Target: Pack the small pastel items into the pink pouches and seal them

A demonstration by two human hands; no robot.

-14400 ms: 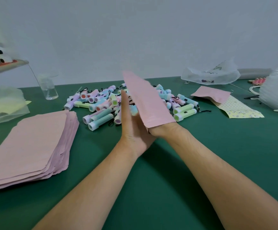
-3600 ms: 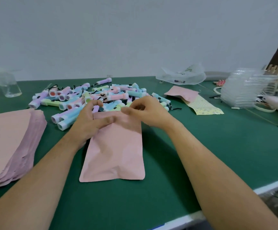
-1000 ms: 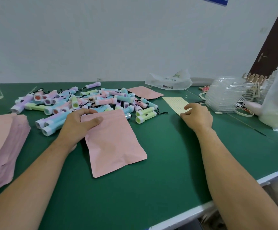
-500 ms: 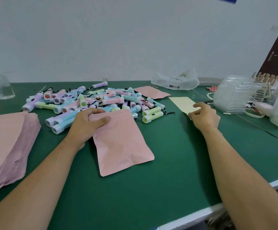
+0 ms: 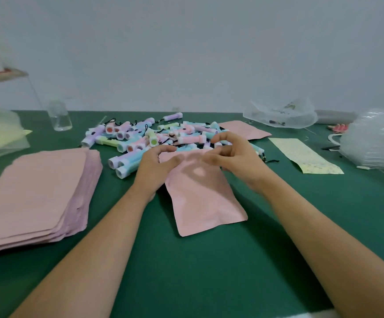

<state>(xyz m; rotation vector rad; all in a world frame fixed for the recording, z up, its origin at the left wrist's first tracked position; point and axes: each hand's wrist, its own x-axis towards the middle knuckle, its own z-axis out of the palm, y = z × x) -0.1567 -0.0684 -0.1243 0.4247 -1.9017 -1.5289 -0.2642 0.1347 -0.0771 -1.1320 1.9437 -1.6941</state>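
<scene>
At mid-table, head view: one pink pouch [image 5: 206, 198] lies flat on the green table [image 5: 209, 267], mouth toward the far edge, bottom toward the near edge and skewed a bit right. Left hand [image 5: 155, 167] is on the pouch's far-left corner: thumb on top, fingers curled over the edge, grip narrow, pinching the mouth. Right hand [image 5: 235, 159] is on the far-right corner: thumb on top of the pouch, fingers curled, grip also pinching the mouth. Can't tell what's inside the pouch.

Pile of pastel tubes [image 5: 149, 136] sits just beyond the hands toward the far edge. They come in pink, blue, lilac and green, with black cords; the nearest ones touch the pouch mouth. Stack of pink pouches [image 5: 32, 193] sits at the left edge, well apart from the hands.

Far side: another pink pouch [image 5: 243, 130] lies flat beside the pile, with a crumpled clear plastic bag [image 5: 280, 115] behind it. A yellow patterned sheet [image 5: 305, 157] lies to the right, and a stack of clear plastic trays [image 5: 374, 141] is at the right edge. A clear bottle [image 5: 59, 117] stands far left.
</scene>
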